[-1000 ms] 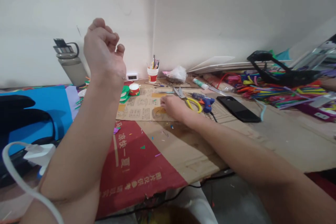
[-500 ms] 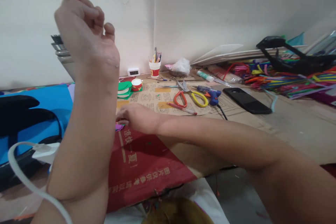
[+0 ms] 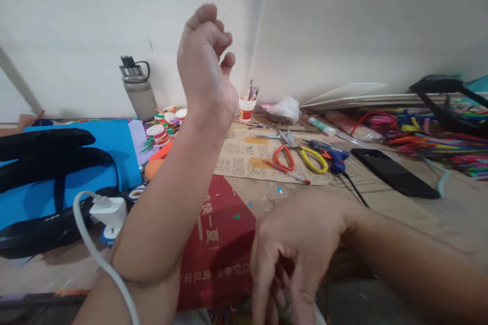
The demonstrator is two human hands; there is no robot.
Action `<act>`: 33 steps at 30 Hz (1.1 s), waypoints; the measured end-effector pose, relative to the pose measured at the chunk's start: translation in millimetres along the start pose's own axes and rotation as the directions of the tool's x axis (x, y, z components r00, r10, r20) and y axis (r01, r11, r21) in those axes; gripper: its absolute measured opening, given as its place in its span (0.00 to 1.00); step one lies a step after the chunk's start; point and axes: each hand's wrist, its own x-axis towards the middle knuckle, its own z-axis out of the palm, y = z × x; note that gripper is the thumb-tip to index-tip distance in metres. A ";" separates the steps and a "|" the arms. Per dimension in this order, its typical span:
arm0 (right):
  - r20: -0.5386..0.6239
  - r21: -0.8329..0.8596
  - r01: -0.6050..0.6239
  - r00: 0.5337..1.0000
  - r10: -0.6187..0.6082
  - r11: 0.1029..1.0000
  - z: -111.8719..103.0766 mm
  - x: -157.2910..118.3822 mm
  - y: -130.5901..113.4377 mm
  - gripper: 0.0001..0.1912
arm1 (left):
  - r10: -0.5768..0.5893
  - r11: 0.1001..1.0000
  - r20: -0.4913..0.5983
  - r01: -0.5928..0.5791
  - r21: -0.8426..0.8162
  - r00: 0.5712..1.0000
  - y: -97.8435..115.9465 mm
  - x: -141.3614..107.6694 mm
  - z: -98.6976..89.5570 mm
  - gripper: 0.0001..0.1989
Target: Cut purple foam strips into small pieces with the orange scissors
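Observation:
My left hand (image 3: 206, 66) is raised in front of the wall, its fingers loosely bent and partly apart, with nothing visible in them. Low at the table's front edge, my right hand (image 3: 295, 246) points downward with its fingers apart and holds nothing that I can see. Under and beside it lies a red printed cardboard piece (image 3: 217, 259), with a small green scrap (image 3: 236, 217) on top. Behind the right hand are a red pen (image 3: 287, 171), scissors with red and yellow handles (image 3: 313, 161) and a blue glue gun (image 3: 337, 159).
A black phone (image 3: 394, 172) lies at the right, near colourful pipe cleaners (image 3: 427, 137). At the back stand a pen cup (image 3: 247, 109) and a grey bottle (image 3: 138, 91). Blue sheets (image 3: 122, 155), red-and-white pieces (image 3: 157, 133) and a white charger with cable (image 3: 109, 212) are at the left.
My right hand has moved from the purple scraps toward the table's front edge, and its fingers have spread. My left hand stays raised. The view has shifted left, uncovering the bottle.

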 end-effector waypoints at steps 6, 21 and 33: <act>-0.691 -0.235 0.022 0.700 -0.183 0.972 -2.6 23.2 36.6 0.10 | -0.077 0.992 -0.037 0.081 0.094 0.996 -13.2 -2.3 -1.7 0.10; -0.376 0.002 0.103 0.922 -0.095 0.995 11.4 27.8 32.6 0.19 | -0.071 0.996 0.001 0.071 0.057 0.997 -16.0 -4.7 -5.8 0.08; -0.452 -0.193 -0.015 0.889 -0.075 0.981 -8.7 24.4 49.9 0.14 | -0.131 0.990 -0.026 0.132 0.047 0.991 -17.4 -8.8 -4.4 0.09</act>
